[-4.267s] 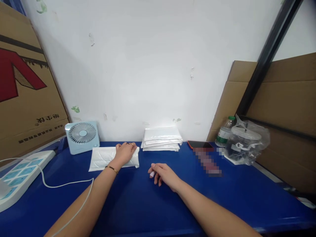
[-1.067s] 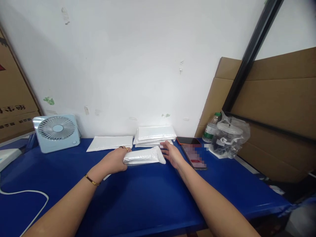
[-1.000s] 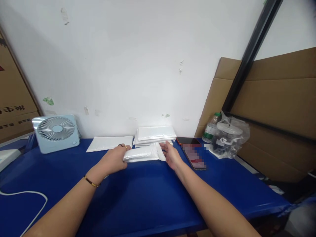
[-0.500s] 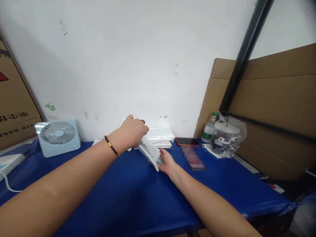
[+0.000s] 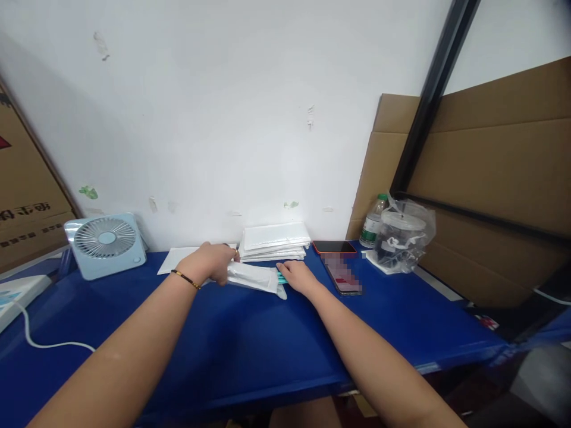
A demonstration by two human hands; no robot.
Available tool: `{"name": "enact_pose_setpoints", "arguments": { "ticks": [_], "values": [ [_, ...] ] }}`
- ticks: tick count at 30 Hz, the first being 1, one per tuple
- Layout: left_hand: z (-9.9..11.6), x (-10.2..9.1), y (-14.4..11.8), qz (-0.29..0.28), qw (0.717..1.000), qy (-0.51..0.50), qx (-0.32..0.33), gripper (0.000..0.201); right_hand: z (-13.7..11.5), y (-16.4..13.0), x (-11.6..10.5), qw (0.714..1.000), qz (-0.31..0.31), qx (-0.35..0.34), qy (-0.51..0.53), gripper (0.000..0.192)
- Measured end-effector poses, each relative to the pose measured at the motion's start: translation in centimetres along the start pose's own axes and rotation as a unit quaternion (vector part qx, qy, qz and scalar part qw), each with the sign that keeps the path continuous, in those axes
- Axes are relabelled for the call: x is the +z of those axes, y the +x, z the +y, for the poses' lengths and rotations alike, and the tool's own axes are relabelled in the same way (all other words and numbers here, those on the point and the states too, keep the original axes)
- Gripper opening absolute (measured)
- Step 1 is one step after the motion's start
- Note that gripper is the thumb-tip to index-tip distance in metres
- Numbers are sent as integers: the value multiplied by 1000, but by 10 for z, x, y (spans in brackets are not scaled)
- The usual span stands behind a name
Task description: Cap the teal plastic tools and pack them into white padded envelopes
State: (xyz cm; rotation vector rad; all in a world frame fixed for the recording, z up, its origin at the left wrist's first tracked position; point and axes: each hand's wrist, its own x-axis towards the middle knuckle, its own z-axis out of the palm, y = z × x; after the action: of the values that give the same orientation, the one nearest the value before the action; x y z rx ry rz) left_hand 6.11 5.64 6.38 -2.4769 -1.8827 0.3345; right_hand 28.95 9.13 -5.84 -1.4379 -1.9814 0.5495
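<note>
Over glossy blue tabletop (image 5: 250, 351): gripping white padded envelope (image 5: 253, 277) with left hand (image 5: 212, 262); pinching slender teal items (image 5: 281, 277) at its end with right hand (image 5: 300, 277).

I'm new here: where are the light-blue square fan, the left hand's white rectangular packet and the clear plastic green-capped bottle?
Light-blue square fan (image 5: 106, 248), head view: grille, below the hub.
White rectangular packet (image 5: 252, 277), head view: middle of upper face.
Clear plastic green-capped bottle (image 5: 372, 224), head view: on the label.
</note>
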Motion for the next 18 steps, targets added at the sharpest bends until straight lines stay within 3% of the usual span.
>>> {"name": "enact_pose_setpoints", "arguments": {
  "ticks": [5, 8, 10, 12, 15, 18],
  "values": [
    [-3, 41, -11, -48, 994, -95, -6, 88, 2, -7, -17, 991, -121, -53, 22, 22],
    [-7, 68, -14, -22, 990, -137, 30, 97, 4, -11, -29, 977, -194, -82, 32, 53],
    [-8, 82, -14, 15, 987, -152, 50, 92, 4, -13, -31, 972, -209, -106, 27, 65],
    [-7, 89, -13, 49, 984, -160, 66, 77, 3, -14, -27, 972, -195, -132, 10, 62],
    [-2, 88, -12, 80, 982, -147, 90, 55, 1, -13, -14, 975, -166, -148, -14, 58],
    [4, 82, -11, 111, 980, -124, 110, 47, 2, -10, -2, 977, -156, -143, -12, 58]
  ]
}}
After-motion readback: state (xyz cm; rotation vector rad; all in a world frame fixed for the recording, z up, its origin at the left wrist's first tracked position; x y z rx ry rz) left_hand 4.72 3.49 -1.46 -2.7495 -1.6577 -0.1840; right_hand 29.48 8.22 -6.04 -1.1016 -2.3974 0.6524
